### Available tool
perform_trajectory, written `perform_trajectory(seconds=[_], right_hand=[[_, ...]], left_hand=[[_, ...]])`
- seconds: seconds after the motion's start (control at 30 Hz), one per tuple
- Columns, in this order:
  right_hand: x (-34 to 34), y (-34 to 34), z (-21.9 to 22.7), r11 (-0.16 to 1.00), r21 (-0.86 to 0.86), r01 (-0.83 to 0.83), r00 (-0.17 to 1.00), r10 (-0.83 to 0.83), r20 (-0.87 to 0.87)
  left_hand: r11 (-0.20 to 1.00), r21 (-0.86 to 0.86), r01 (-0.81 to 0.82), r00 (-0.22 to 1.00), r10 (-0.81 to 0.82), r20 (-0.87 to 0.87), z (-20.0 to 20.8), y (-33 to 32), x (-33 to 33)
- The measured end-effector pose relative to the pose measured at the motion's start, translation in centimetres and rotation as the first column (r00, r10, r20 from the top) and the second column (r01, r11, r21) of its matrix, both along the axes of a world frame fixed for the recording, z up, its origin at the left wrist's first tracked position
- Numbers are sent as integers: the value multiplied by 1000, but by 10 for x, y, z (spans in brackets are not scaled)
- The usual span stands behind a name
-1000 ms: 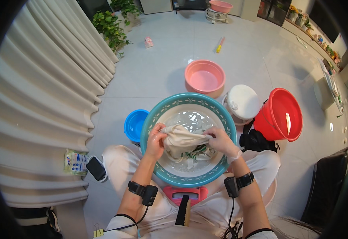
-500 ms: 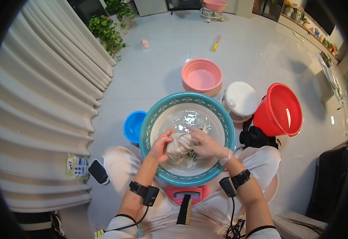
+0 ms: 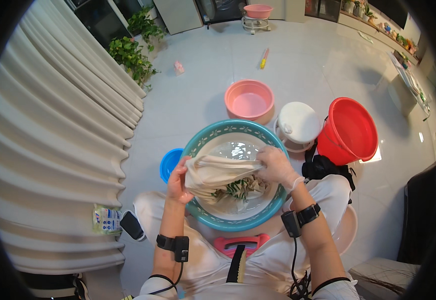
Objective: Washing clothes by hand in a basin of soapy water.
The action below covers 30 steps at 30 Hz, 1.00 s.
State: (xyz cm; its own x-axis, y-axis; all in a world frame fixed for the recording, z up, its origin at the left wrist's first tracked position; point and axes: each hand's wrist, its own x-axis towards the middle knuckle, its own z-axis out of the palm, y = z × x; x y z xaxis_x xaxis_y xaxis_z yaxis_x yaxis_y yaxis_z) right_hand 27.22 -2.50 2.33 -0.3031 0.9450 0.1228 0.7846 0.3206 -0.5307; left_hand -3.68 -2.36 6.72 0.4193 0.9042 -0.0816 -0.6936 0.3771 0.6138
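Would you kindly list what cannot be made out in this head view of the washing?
- Floor of the teal basin: covered by the beige cloth that the left hand and right hand hold.
- Contents of the white lidded bucket: hidden by its lid.
- Items on the far right shelf: too small.
- Dark object at the right rim: cut off by the picture's rim.

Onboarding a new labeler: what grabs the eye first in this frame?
Dead centre, the left hand and right hand stretch a wet beige cloth over a teal basin of water. Next is the red bucket at right, beside a white lidded tub, with a pink basin just beyond.
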Motion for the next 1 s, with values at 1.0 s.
perform_trajectory(seconds=[1.0], right_hand=[[-18, -4, 0, 765, -524, -373, 285, -443, -850]], left_hand=[[963, -268, 8, 995, -35, -94, -58, -7, 20]])
